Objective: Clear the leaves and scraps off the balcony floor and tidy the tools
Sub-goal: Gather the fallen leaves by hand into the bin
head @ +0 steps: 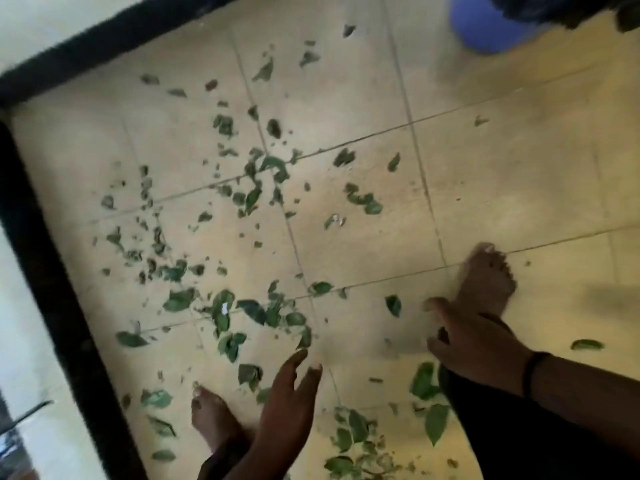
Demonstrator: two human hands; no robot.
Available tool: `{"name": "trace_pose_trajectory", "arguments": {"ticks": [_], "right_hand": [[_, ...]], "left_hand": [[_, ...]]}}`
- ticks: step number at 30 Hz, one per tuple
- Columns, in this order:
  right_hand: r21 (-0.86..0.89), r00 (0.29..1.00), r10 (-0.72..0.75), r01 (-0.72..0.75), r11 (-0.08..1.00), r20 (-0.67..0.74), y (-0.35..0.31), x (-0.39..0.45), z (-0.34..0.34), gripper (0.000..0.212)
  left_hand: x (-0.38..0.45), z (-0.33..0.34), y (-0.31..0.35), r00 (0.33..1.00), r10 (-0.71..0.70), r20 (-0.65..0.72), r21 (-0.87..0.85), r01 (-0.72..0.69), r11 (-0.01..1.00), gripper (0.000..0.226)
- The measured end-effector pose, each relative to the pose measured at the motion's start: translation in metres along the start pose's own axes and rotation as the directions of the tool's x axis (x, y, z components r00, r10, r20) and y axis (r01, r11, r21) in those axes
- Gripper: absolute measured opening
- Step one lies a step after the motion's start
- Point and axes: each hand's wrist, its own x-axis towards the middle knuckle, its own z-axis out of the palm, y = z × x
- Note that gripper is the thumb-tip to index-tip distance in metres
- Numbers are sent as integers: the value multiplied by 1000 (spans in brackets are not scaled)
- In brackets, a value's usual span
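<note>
Leaves [221,308] and torn green scraps [152,244] scattered across the cream tiled floor [502,174], thickest from the middle of the tiles down toward the lower edge, thinner toward the top. Black border strip [45,258] running along the left side and across the upper left corner of the floor. Left hand [289,407] reaching forward low in view, fingers straight and a little spread, holding nothing, hovering over the leaves near the left foot [211,420]. Right hand [474,344] stretched out just below the right foot [486,282], fingers relaxed and parted, nothing gripped, dark band [533,370] on its wrist. Hands well apart from each other. Both feet bare on the tiles. Heap of larger leaves [356,441] lying between the two arms at the bottom. Single leaf [587,344] off to the right. Blue round container [485,22] at the top right, blurred, partly covered by something dark.
</note>
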Motion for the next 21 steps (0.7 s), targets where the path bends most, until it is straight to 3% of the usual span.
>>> {"name": "trace_pose_trajectory", "arguments": {"ticks": [4, 9, 12, 14, 17, 21], "right_hand": [[-270, 970, 31, 36, 962, 242, -48, 39, 60, 53], [-501, 954, -62, 209, 840, 294, -156, 90, 130, 56], [-593, 963, -57, 209, 777, 265, -217, 125, 168, 54], [-628, 970, -48, 192, 754, 239, -246, 146, 187, 52], [-617, 991, -50, 116, 778, 123, -283, 179, 207, 44], [-549, 981, -135, 37, 835, -138, -321, 216, 216, 47]], "left_hand": [[14, -27, -92, 998, -46, -34, -112, 42, 993, 40], [21, -65, -182, 996, 30, -81, -137, -41, 990, 40], [20, -86, -204, 988, -24, -155, -345, -31, 938, 37], [18, -96, -208, 991, -36, -129, -463, -28, 886, 41], [24, -119, -219, 986, 66, -150, -438, -127, 890, 61], [33, -165, -242, 964, 113, -241, -283, -181, 942, 64]]}}
